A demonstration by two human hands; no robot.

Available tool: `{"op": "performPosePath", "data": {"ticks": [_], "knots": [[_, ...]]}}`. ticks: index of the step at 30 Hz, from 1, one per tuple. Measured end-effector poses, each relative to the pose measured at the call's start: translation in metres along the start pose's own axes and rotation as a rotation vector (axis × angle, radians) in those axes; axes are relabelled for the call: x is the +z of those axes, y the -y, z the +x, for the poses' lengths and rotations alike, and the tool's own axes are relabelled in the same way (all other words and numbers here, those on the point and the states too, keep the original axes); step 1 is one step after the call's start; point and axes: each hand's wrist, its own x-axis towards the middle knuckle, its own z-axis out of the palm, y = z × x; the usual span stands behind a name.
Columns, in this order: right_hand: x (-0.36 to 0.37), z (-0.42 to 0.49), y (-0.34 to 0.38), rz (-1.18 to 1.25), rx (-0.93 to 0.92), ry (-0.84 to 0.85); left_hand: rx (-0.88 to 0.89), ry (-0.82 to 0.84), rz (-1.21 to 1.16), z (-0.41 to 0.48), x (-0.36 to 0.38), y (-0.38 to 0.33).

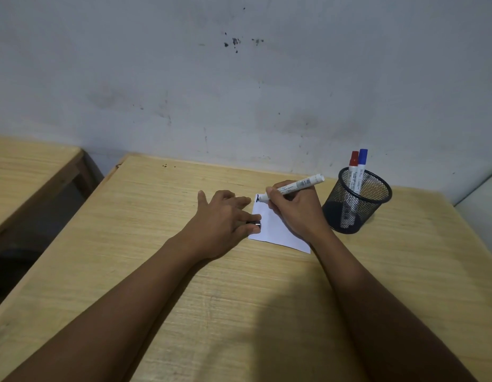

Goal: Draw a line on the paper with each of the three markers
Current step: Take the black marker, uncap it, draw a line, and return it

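A small white paper (275, 230) lies on the wooden table (239, 285). My right hand (294, 208) grips an uncapped white marker (297, 186), its dark tip touching the paper's far left corner, where a short dark mark shows. My left hand (225, 219) rests on the paper's left edge and pinches a small dark cap (254, 223) between its fingers. A red-capped marker (352, 168) and a blue-capped marker (361, 168) stand upright in a black mesh cup (355, 208) just right of my right hand.
A stained pale wall (239, 78) runs behind the table. A second wooden table (24, 172) stands to the left across a dark gap. Something white (484, 205) sits at the right edge.
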Motion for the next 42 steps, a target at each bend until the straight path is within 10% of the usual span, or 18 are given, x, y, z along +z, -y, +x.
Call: {"op": "performPosePath", "data": {"ticks": [7,20,32,42], "knots": [[-0.014,-0.005,0.023,0.441,0.058,-0.042,-0.003,-0.027,0.010,-0.002,-0.001,-0.003],[-0.086,-0.061,0.117,0.400,-0.095,-0.202,0.118,-0.546,-0.456,0.015,-0.083,-0.094],[-0.131,-0.097,0.153,0.356,-0.177,-0.170,0.342,-0.766,-0.019,0.011,-0.117,-0.166],[-0.142,-0.103,0.136,-0.076,-0.005,-0.655,0.199,-0.509,-0.274,0.037,-0.122,-0.174]]}}
